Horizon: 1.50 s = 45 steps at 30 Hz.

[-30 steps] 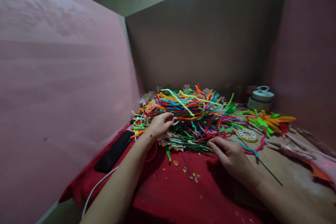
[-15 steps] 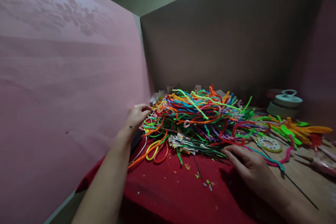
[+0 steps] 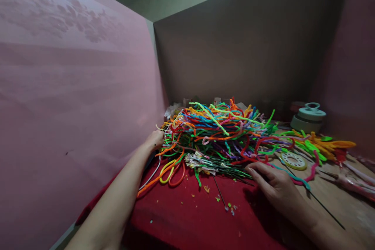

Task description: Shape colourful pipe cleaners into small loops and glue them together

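Observation:
A large heap of multicoloured pipe cleaners [image 3: 216, 125] fills the middle. My left hand [image 3: 156, 139] reaches into its left side, and its fingers are hidden among the strands. In front of the heap lies a bundle of thin dark stems with pale tips [image 3: 202, 163]. My right hand [image 3: 271, 181] rests at the right end of these stems, thumb and fingers curled close together; anything between the fingertips cannot be made out. Scissors with yellow and red handle loops [image 3: 177, 174] stick out below the heap's left part.
A red cloth [image 3: 187, 215] covers the front, with small scraps and one loose stem [image 3: 220, 193]. To the right lie a round white-and-yellow disc [image 3: 293, 161], a glue gun [image 3: 348, 181], orange pipe-cleaner pieces [image 3: 331, 144] and a pale green lidded container [image 3: 309, 119]. A pink panel [image 3: 88, 125] stands left.
My left hand has moved from above the heap's left edge down into the strands, and its fingers have gone out of sight. My right hand stays by the stems. The view has shifted slightly.

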{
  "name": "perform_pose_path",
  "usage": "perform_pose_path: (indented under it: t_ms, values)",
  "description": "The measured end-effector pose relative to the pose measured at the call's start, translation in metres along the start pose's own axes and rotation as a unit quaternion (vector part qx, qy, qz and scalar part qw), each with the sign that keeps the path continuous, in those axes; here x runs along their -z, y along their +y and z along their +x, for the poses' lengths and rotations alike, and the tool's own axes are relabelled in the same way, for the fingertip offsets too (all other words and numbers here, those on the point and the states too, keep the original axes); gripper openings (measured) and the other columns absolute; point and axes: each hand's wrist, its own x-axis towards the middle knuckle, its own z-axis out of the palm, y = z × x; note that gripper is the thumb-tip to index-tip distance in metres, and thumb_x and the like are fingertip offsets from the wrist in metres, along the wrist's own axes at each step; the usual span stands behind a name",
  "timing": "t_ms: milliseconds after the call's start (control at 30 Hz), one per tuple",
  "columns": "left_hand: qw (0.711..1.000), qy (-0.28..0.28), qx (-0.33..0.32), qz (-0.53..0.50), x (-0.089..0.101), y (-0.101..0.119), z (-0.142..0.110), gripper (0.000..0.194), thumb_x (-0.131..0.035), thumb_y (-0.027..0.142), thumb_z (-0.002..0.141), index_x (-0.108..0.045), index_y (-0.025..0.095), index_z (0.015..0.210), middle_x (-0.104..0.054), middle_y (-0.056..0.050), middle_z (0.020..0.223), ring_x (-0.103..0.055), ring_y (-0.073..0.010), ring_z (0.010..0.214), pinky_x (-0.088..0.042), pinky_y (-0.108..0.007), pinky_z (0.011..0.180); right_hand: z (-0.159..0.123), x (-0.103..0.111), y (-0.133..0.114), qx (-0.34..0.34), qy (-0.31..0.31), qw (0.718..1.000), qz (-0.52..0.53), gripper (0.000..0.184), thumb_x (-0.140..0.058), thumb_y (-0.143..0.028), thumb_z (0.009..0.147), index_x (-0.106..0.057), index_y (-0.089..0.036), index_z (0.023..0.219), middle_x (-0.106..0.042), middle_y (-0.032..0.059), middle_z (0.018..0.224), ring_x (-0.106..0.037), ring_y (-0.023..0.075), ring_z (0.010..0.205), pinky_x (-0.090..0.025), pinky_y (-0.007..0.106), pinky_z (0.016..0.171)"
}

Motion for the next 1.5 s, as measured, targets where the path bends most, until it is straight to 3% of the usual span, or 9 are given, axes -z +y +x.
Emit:
perform_pose_path:
  t_ms: [200, 400, 467, 600, 933, 1167, 1267, 1367, 1500]
  values:
    - [0.999, -0.024, 0.000, 0.036, 0.004, 0.004, -0.008, 0.032, -0.051, 0.031, 0.084, -0.052, 0.015, 0.112, -0.055, -0.008, 0.111, -0.057, -0.0189, 0.093, -0.049, -0.039, 0.078, 0.000, -0.001, 0.000, 0.010, -0.005, 1.000, 0.016, 0.021, -0.044, -0.032, 0.087, -0.061, -0.021, 0.082, -0.067, 0.0027, 0.076, -0.062, 0.0146, 0.068, -0.046, 0.022, 0.062]
    - [0.995, 0.017, -0.008, 0.095, 0.011, 0.011, -0.019, 0.022, -0.052, 0.031, 0.083, -0.058, 0.016, 0.098, -0.059, -0.007, 0.100, -0.056, -0.0184, 0.089, -0.046, -0.035, 0.075, 0.001, 0.002, -0.002, -0.003, -0.004, 1.000, 0.013, 0.023, -0.043, -0.032, 0.087, -0.061, -0.020, 0.080, -0.066, 0.0023, 0.072, -0.060, 0.0143, 0.065, -0.045, 0.023, 0.062]
    - [0.991, 0.051, -0.017, 0.124, 0.023, 0.011, -0.023, 0.014, -0.052, 0.025, 0.080, -0.062, 0.018, 0.086, -0.062, -0.010, 0.094, -0.054, -0.0215, 0.091, -0.041, -0.033, 0.076, 0.002, 0.003, -0.002, -0.003, -0.001, 1.000, 0.009, 0.024, -0.042, -0.032, 0.087, -0.062, -0.020, 0.079, -0.065, 0.0022, 0.070, -0.060, 0.0142, 0.063, -0.044, 0.024, 0.061]
    - [0.975, 0.119, -0.032, 0.184, 0.058, 0.009, -0.034, 0.018, -0.046, 0.019, 0.076, -0.064, 0.020, 0.081, -0.063, -0.013, 0.095, -0.048, -0.0276, 0.100, -0.035, -0.036, 0.079, 0.002, 0.003, -0.003, 0.008, 0.002, 1.000, 0.007, 0.025, -0.041, -0.031, 0.088, -0.061, -0.020, 0.079, -0.065, 0.0029, 0.070, -0.059, 0.0145, 0.062, -0.043, 0.024, 0.060]
    - [0.946, 0.184, 0.017, 0.266, 0.141, 0.001, -0.058, 0.018, -0.049, 0.010, 0.069, -0.063, 0.020, 0.063, -0.064, -0.014, 0.076, -0.053, -0.0323, 0.086, -0.033, -0.045, 0.076, 0.002, 0.002, -0.004, 0.014, 0.002, 1.000, 0.019, 0.024, -0.040, -0.029, 0.088, -0.059, -0.019, 0.076, -0.063, 0.0020, 0.067, -0.057, 0.0140, 0.060, -0.041, 0.025, 0.058]
    - [0.911, 0.299, 0.068, 0.277, 0.179, 0.009, -0.077, 0.021, -0.038, 0.013, 0.077, -0.058, 0.014, 0.080, -0.058, -0.012, 0.080, -0.053, -0.0323, 0.087, -0.036, -0.045, 0.074, 0.001, 0.002, -0.004, 0.026, 0.011, 1.000, 0.010, 0.023, -0.040, -0.027, 0.087, -0.060, -0.018, 0.078, -0.064, 0.0028, 0.068, -0.058, 0.0149, 0.061, -0.040, 0.025, 0.059]
    - [0.887, 0.361, 0.091, 0.275, 0.194, 0.016, -0.088, 0.020, -0.034, 0.013, 0.079, -0.054, 0.012, 0.083, -0.057, -0.011, 0.083, -0.050, -0.0347, 0.093, -0.035, -0.047, 0.075, 0.002, 0.003, -0.006, 0.030, 0.014, 0.999, 0.008, 0.026, -0.039, -0.027, 0.088, -0.061, -0.018, 0.077, -0.063, 0.0032, 0.065, -0.057, 0.0147, 0.060, -0.038, 0.025, 0.058]
    - [0.875, 0.427, 0.078, 0.216, 0.207, 0.031, -0.096, 0.018, -0.038, 0.015, 0.078, -0.054, 0.012, 0.085, -0.057, -0.010, 0.086, -0.051, -0.0313, 0.094, -0.038, -0.043, 0.073, 0.002, 0.002, -0.006, 0.032, 0.016, 0.999, 0.012, 0.028, -0.038, -0.029, 0.088, -0.061, -0.017, 0.077, -0.062, 0.0036, 0.065, -0.056, 0.0143, 0.060, -0.037, 0.024, 0.058]
    - [0.860, 0.510, -0.036, 0.004, 0.203, 0.082, -0.103, 0.019, -0.044, 0.025, 0.079, -0.059, 0.017, 0.087, -0.056, -0.003, 0.076, -0.057, -0.0208, 0.081, -0.042, -0.035, 0.068, 0.003, 0.000, -0.007, 0.032, 0.012, 0.999, 0.011, 0.028, -0.039, -0.028, 0.088, -0.060, -0.017, 0.074, -0.062, 0.0033, 0.064, -0.055, 0.0134, 0.058, -0.035, 0.024, 0.057]
